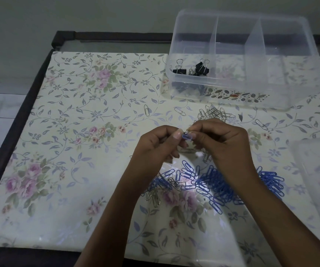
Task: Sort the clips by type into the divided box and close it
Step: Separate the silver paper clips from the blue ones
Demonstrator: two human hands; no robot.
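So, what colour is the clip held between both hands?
The clip is blue; head view shows it.

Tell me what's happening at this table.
A person is sorting clips. The left hand and right hand pinch one blue paper clip between them. Black binder clips already lie in the left compartment of the clear divided box; its other two look empty. A silver clip heap and a blue clip heap lie loose on the tablecloth, and the box is open.
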